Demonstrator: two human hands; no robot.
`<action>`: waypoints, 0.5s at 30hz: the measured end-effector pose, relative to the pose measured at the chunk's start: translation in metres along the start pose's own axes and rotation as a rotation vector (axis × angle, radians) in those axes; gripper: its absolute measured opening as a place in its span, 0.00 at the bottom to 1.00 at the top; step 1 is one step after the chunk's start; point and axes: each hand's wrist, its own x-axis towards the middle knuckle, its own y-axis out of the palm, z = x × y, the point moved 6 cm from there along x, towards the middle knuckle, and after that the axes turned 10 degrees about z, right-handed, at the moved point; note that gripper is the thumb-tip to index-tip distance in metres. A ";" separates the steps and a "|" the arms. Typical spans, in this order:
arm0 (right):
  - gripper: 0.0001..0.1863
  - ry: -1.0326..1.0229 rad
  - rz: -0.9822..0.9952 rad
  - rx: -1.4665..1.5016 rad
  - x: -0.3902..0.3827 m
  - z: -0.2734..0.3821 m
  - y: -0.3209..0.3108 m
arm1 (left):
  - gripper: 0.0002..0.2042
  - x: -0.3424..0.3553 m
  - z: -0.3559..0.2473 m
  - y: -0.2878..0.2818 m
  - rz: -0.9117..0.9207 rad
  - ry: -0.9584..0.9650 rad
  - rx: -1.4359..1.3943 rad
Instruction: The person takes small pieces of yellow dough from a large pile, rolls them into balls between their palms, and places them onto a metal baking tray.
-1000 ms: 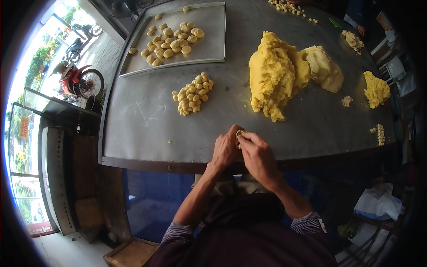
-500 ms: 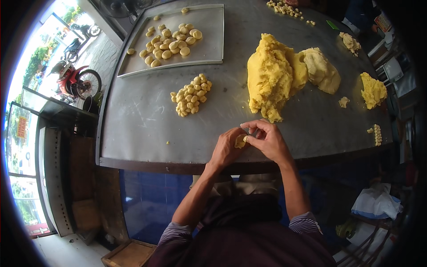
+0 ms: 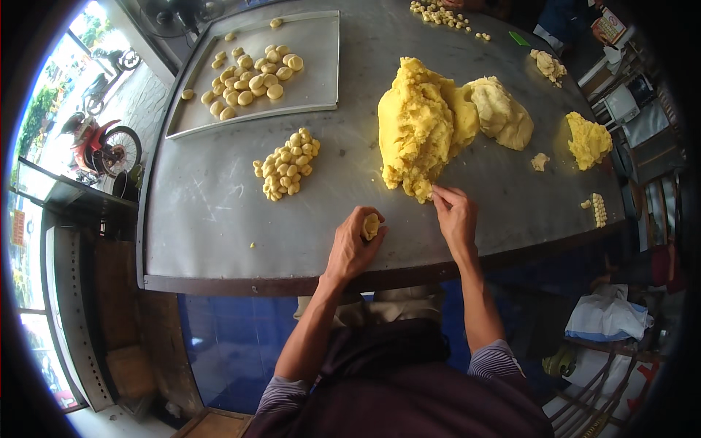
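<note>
My left hand [image 3: 349,247] is curled around a small piece of pale dough [image 3: 371,226], which is pressed into a hollow cup shape. My right hand [image 3: 458,217] is at the near lower tip of a big crumbly yellow mass [image 3: 416,131], thumb and fingertips pinched on its edge. Against the right side of that mass leans a smoother, paler lump of dough [image 3: 504,113]. Left of my hands lies a heap of small pale dough balls [image 3: 287,164]. Beyond the heap, flattened round dough pieces [image 3: 248,80] sit on a metal tray [image 3: 255,117].
The grey metal table [image 3: 212,248] has a dark front edge [image 3: 292,283]. To the right lie a yellow lump [image 3: 588,141], a pale lump [image 3: 548,67], a small scrap [image 3: 539,161] and rows of tiny balls [image 3: 599,210]. More small balls [image 3: 442,16] lie at the far edge, near another person.
My hands have parted. The right one has gone from the dough piece to the yellow mass, while the left keeps the piece, now cupped. The whole view has shifted slightly.
</note>
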 end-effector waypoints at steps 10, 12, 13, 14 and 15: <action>0.14 -0.149 0.201 0.215 -0.037 0.078 0.020 | 0.11 -0.001 0.003 -0.003 0.064 -0.024 0.089; 0.18 -0.145 0.298 0.372 -0.043 0.091 0.040 | 0.11 -0.001 0.003 -0.002 0.070 0.008 0.101; 0.19 -0.091 0.346 0.318 -0.041 0.092 0.043 | 0.11 -0.001 0.006 -0.002 0.081 0.023 0.110; 0.21 -0.038 0.393 0.264 -0.036 0.093 0.045 | 0.11 -0.001 0.009 -0.001 0.092 0.039 0.118; 0.22 0.015 0.440 0.209 -0.032 0.093 0.047 | 0.11 0.000 0.007 -0.001 0.110 0.046 0.111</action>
